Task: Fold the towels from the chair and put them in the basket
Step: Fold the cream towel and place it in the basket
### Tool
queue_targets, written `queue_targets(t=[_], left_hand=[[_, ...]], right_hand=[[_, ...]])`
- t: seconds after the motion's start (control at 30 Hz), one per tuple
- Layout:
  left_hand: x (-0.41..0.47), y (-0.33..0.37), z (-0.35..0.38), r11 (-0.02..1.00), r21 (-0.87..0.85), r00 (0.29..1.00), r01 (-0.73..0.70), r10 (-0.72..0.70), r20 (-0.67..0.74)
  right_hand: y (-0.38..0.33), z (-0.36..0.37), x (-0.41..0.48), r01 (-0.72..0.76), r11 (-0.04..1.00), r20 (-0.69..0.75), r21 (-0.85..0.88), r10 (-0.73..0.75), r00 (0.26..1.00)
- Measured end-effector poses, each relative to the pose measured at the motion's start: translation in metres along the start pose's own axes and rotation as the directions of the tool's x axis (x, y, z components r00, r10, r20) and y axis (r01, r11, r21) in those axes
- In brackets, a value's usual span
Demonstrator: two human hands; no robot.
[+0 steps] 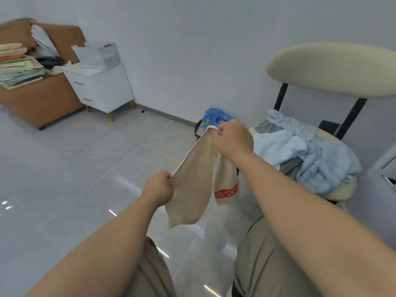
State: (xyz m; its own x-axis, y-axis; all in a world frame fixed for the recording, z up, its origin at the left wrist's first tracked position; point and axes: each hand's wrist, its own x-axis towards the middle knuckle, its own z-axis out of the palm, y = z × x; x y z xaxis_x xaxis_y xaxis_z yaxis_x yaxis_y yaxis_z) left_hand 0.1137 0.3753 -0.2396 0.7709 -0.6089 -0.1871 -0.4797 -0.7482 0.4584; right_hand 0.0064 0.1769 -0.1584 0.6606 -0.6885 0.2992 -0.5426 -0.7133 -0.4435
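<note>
Both hands are gripping one beige towel (192,189) in the air over the floor, in front of the person's knees and just left of the chair (334,69): the left hand (158,188) is closing its curled fingers round the nearer, lower corner, and the right hand (232,139) is pinching the farther, higher corner. The held edge is slanting up and away from left hand to right, while the cloth is hanging toward the floor in two loose lobes, so its long axis is probably running downward; a red band (227,191) is showing near the bottom of the right lobe. This looks like the spreading step before the first fold, with a heap of light blue towels (321,159) waiting on the seat. Next, the hands are likely needing to level the edge, pull it taut and bring corner to corner; the white basket (96,55) is sitting well apart on a nightstand (102,91).
</note>
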Motion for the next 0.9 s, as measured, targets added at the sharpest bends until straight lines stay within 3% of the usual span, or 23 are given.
queue_targets(t=[0.1, 0.2, 0.3, 0.4, 0.57, 0.77, 0.9], left_hand=[[0.012, -0.015, 0.004, 0.992, -0.121, 0.998, 0.031, -0.038, -0.049], [0.021, -0.019, 0.013, 0.995, -0.084, 0.994, -0.058, 0.050, -0.093], [0.023, -0.009, 0.021, 0.987, -0.045, 0.988, -0.157, 0.157, -0.016], [0.027, 0.002, 0.027, 0.983, -0.047, 0.983, -0.175, 0.177, 0.048], [0.030, 0.015, 0.035, 0.983, 0.061, 0.976, -0.171, 0.161, 0.147], [0.029, 0.028, 0.044, 0.990, 0.043, 0.979, -0.136, 0.128, 0.156], [0.032, 0.033, 0.054, 0.991, -0.014, 0.985, -0.135, 0.136, 0.105]], right_hand=[[0.013, 0.025, 0.007, -0.091, 0.994, 0.060, 0.055, 0.087, 0.994], [0.024, 0.042, 0.013, -0.243, 0.967, 0.127, 0.075, 0.233, 0.964], [0.028, 0.057, 0.019, -0.402, 0.905, 0.146, 0.141, 0.383, 0.912], [0.021, 0.063, 0.027, -0.500, 0.832, 0.210, 0.242, 0.458, 0.864], [0.020, 0.065, 0.036, -0.558, 0.725, 0.299, 0.404, 0.472, 0.829], [0.016, 0.065, 0.029, -0.718, 0.361, 0.605, 0.595, 0.388, 0.696], [0.011, 0.063, 0.024, -0.739, 0.193, 0.694, 0.645, 0.257, 0.673]])
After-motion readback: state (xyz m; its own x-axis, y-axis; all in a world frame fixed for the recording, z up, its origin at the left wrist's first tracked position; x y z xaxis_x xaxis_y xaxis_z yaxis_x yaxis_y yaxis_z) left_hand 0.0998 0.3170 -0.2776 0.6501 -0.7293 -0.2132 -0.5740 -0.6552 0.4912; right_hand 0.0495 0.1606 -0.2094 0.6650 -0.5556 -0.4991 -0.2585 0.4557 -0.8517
